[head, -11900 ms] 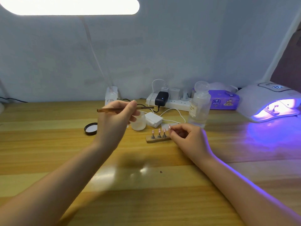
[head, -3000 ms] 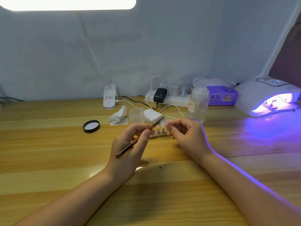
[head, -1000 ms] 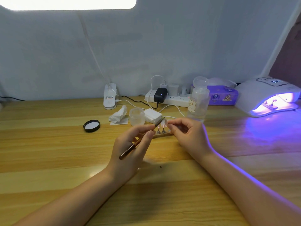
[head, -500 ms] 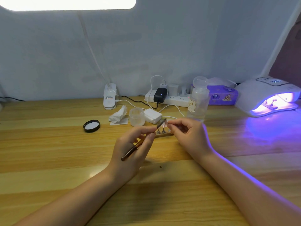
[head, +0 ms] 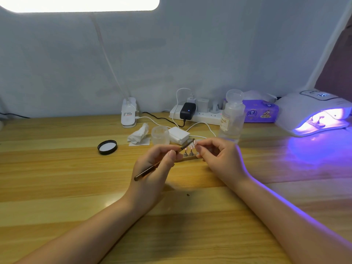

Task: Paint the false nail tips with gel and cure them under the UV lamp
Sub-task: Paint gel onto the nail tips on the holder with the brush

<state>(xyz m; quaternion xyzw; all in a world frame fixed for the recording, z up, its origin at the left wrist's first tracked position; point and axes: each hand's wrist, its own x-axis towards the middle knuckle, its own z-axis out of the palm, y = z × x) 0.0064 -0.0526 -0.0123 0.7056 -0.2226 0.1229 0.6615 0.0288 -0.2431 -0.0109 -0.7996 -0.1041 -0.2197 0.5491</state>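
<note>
My left hand [head: 152, 168] grips a thin brown brush [head: 146, 171], its tip raised to a small nail tip [head: 194, 142] that my right hand [head: 219, 159] pinches between thumb and fingers. Just behind my fingers a small wooden holder [head: 187, 158] carries two nail tips on metal stands [head: 188, 152]. A small clear gel jar [head: 160, 135] stands open behind my left hand, and its black lid [head: 107, 147] lies to the left. The white UV lamp [head: 312, 111] glows purple at the far right, with another holder inside.
A clear pump bottle [head: 231, 121] stands right behind my right hand. White pads [head: 179, 135] and a crumpled tissue [head: 138, 134] lie by the jar. A power strip [head: 196, 113] with cables, a purple tissue pack [head: 261, 112] and a lamp base [head: 129, 115] line the wall.
Since twelve seconds ago my left hand brought the brush down from above the jar to the nail tip. Over the last second both hands hardly moved.
</note>
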